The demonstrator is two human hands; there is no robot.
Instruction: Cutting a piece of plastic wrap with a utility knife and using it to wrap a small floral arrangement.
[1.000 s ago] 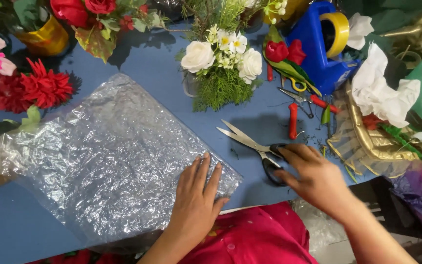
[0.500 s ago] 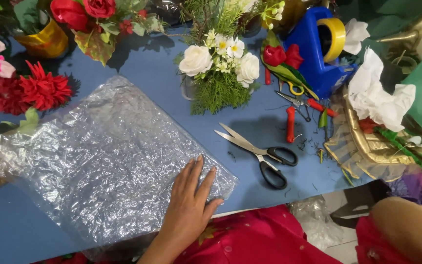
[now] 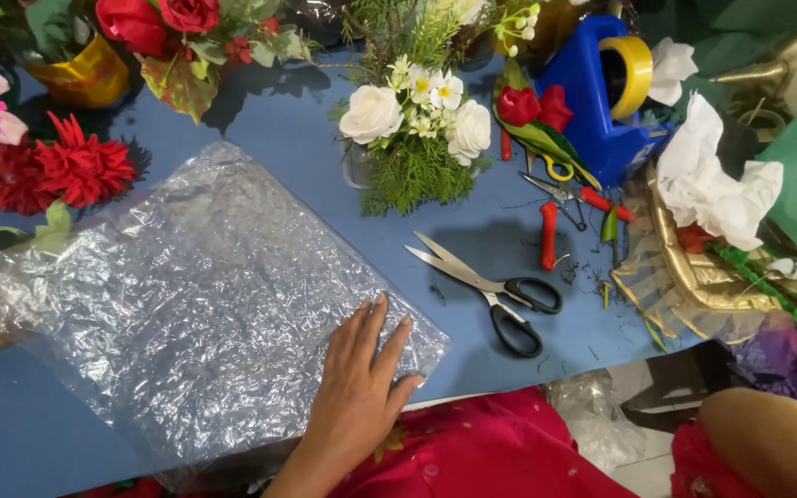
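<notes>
Crinkled clear plastic sheet [image 3: 196, 304]: one, lying flat on the blue table [image 3: 306, 138]. Left hand [image 3: 362, 383]: fingers spread flat, pressing the sheet's near corner. Right hand: out of view. One pair of black-handled scissors [image 3: 495, 288] lies just beside, jaws apart.

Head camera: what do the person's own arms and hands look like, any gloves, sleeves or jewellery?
The left hand is bare: no glove, ring or watch shows, and the forearm is uncovered to the frame's edge. On the right, only a bare stretch of arm shows at the lower corner; its hand is out of view. The garment below is bright pinkish-red with a small floral print.
</notes>
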